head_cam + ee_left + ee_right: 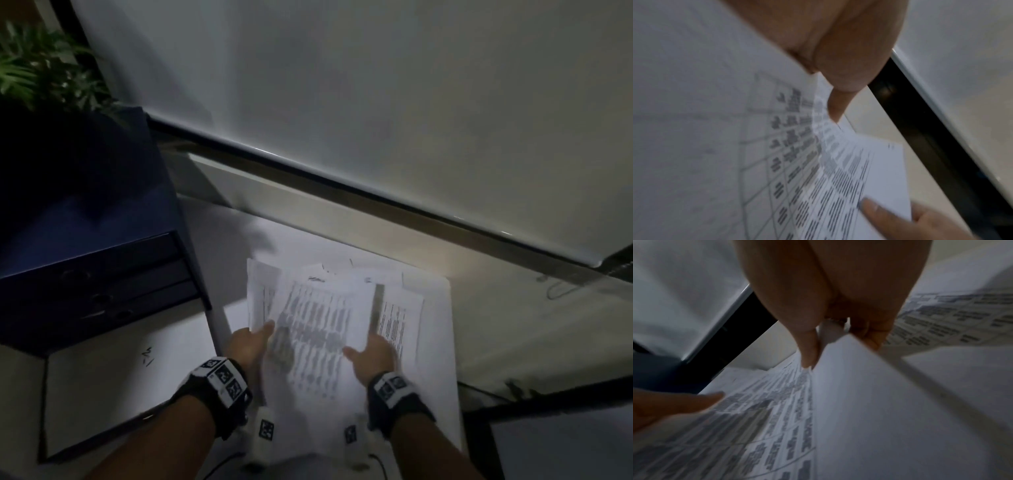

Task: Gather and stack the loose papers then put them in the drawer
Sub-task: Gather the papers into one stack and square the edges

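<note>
The loose papers [318, 322] sit as an uneven sheaf over the white desk [438, 342], just right of the dark blue drawer unit [102, 274]. The printed sheets fan out at different angles, with corners poking past one another at the far end, so the pile does not yet look squared. It is held from both near sides, probably so that the edges can be drawn together and aligned before it goes anywhere; whether its far end rests on the desk cannot be told.

The left hand [250, 342] grips the sheaf's left near edge, thumb lying on top of the printed table and fingers out of sight below. In the left wrist view that thumb [836, 104] presses down onto the sheets. The right hand [373, 353] takes the right near edge the same way, its thumb on top and pointing inward; the right wrist view shows fingers [809, 350] curled round a sheet's edge. Both forearms reach forward roughly parallel, wrists level, each wearing a black band with markers.

The unit's drawers appear closed. A green plant [41, 68] stands beyond the unit, and a lowered pale blind [342, 102] hangs behind the desk.
</note>
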Demonstrator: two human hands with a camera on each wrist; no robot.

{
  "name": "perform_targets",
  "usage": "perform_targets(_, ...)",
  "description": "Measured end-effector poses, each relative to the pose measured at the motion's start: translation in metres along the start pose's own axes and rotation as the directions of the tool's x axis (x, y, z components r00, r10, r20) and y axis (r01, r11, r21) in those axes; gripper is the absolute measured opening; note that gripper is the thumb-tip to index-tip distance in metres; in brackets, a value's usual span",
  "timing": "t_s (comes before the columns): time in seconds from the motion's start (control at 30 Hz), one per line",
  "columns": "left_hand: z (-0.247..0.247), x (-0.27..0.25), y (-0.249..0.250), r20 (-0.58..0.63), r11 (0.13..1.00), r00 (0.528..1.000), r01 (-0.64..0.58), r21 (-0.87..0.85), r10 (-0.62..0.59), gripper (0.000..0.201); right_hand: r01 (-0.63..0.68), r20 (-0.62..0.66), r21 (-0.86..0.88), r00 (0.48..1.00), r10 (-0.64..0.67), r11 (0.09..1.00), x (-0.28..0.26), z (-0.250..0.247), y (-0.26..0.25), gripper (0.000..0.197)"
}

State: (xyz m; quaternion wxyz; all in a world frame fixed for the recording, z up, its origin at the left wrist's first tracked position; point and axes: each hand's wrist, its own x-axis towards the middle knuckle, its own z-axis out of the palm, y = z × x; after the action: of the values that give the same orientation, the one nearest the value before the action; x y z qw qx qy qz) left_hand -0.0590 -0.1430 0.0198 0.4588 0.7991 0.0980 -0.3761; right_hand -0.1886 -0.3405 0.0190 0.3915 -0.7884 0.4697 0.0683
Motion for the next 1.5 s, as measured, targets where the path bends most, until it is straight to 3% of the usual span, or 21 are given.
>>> perform_targets(0.07,0.004,-0.002,0.0,-0.025,0.991,0.998,-0.062,0.12,0.066,0.034,0.087,0.074,0.015,0.993,-0.088,0.996,-0.008,0.014,-0.006,0.036)
perform_targets(0.13,0.005,-0.007,0.003,-0.083,0.972,0.987,-0.121,0.2,0.14,0.026,0.093,-0.031,0.014,0.995,-0.092,0.996,-0.009,0.009,-0.006,0.035)
perform_targets(0.17,0.003,-0.012,0.006,-0.096,0.968,0.979,-0.156,0.197,0.178,0.025,0.039,-0.152,-0.016,0.988,-0.041,0.999,-0.003,0.001,0.0,0.044)
perform_targets(0.23,-0.009,-0.018,0.012,-0.136,0.95,0.951,-0.251,0.184,0.277,0.026,-0.201,-0.293,-0.087,0.941,0.168,0.976,0.009,-0.017,0.018,0.075)
perform_targets(0.3,-0.028,-0.026,0.02,-0.233,0.925,0.901,-0.325,0.199,0.367,0.03,-0.395,-0.27,-0.091,0.893,0.359,0.914,0.017,-0.029,0.033,0.098)
perform_targets(0.37,-0.044,-0.03,0.029,-0.305,0.905,0.854,-0.375,0.202,0.422,0.031,-0.427,-0.243,-0.141,0.89,0.387,0.893,0.023,-0.034,0.038,0.104)
perform_targets(0.53,-0.065,-0.028,0.04,-0.367,0.9,0.822,-0.401,0.17,0.435,0.023,-0.364,-0.189,-0.203,0.925,0.329,0.909,0.041,-0.03,0.035,0.106)
perform_targets(0.73,-0.067,-0.026,0.034,-0.353,0.912,0.843,-0.395,0.108,0.407,0.021,-0.27,-0.122,-0.14,0.959,0.254,0.953,0.042,-0.026,0.021,0.066)
perform_targets(0.97,-0.072,-0.028,0.028,-0.336,0.912,0.851,-0.404,0.075,0.404,0.018,-0.088,-0.242,0.055,0.965,0.099,0.995,0.026,-0.024,0.015,0.029)
perform_targets(1.07,-0.072,-0.026,0.026,-0.342,0.917,0.854,-0.39,0.079,0.392,0.02,0.013,-0.351,0.076,0.936,0.015,0.997,0.015,-0.039,0.005,0.009)
perform_targets(1.17,-0.068,-0.025,0.025,-0.346,0.928,0.863,-0.364,0.081,0.369,0.02,0.116,-0.455,0.012,0.885,-0.098,0.993,0.004,-0.059,-0.006,0.015)
perform_targets(1.33,-0.063,-0.024,0.024,-0.319,0.932,0.877,-0.356,0.073,0.36,0.023,0.169,-0.461,-0.035,0.872,-0.166,0.985,-0.006,-0.074,-0.022,0.016)
perform_targets(1.5,-0.06,-0.024,0.023,-0.311,0.942,0.89,-0.329,0.071,0.334,0.023,0.363,-0.539,-0.104,0.762,-0.359,0.926,-0.035,-0.104,-0.058,0.006)
